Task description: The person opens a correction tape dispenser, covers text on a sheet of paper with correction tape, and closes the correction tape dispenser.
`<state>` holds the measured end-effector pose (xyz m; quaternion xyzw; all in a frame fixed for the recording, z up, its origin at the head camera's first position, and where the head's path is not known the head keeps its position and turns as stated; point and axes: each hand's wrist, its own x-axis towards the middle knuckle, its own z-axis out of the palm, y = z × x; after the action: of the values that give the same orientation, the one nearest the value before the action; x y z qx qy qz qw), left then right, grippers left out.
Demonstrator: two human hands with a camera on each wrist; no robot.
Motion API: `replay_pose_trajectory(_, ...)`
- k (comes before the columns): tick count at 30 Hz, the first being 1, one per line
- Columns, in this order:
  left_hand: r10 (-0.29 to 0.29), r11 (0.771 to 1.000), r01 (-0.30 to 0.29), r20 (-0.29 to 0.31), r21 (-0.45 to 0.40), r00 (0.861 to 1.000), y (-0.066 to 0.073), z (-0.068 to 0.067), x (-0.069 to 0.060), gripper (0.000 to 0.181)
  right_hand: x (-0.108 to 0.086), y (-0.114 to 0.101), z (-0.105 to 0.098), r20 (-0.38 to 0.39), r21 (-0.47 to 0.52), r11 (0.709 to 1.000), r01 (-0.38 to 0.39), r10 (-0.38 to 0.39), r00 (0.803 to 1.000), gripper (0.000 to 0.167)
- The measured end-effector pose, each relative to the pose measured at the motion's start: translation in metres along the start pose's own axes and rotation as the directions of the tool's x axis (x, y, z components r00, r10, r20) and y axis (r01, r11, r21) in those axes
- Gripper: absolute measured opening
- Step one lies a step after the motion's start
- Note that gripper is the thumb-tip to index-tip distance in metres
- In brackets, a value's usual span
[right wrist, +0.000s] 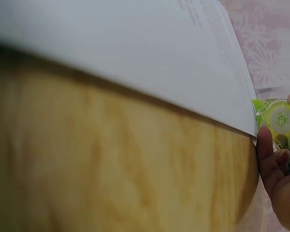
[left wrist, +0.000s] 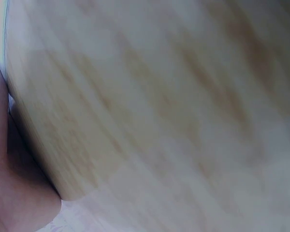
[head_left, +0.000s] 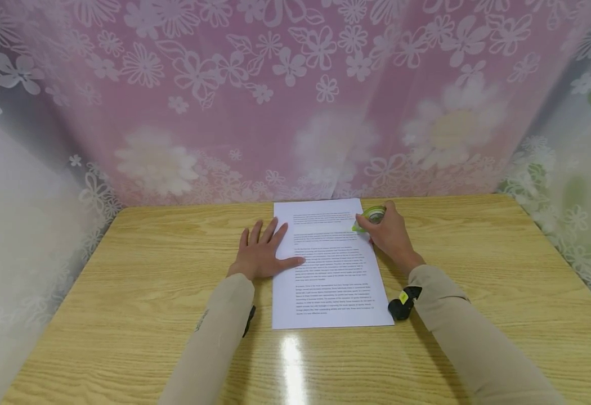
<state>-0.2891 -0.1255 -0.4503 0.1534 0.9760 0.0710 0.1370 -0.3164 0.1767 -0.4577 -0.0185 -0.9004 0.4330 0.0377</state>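
Note:
A printed sheet of paper (head_left: 326, 264) lies on the wooden table. My left hand (head_left: 262, 250) rests with spread fingers at its left edge, the thumb lying over the printed text. In my right hand (head_left: 392, 233) I hold a green correction tape (head_left: 375, 215) between thumb and fingers, its tip down at the sheet's upper right side by the text lines. The right wrist view shows the clear body and reel of the correction tape (right wrist: 280, 118) beside the paper's edge. Only part of the left hand (left wrist: 19, 193) enters the left wrist view.
Wood-grain tabletop (head_left: 174, 270) surrounds the sheet. A pink curtain (head_left: 275, 112) with white flowers hangs right behind the table's back edge, and pale flowered sheeting (head_left: 579, 169) hangs at the sides. A black wrist device (head_left: 404, 304) sits by the right cuff, near the paper's lower right corner.

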Motion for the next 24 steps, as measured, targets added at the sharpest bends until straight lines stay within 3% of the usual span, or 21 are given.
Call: replay_pose_trajectory(24,0.009,1.0,-0.009,-0.015,0.006,1.0,0.0007,-0.0016,-0.0009,0.095,-0.0003,0.0015,-0.0024,-0.005,0.048,0.999,-0.003,0.003,1.0,0.063)
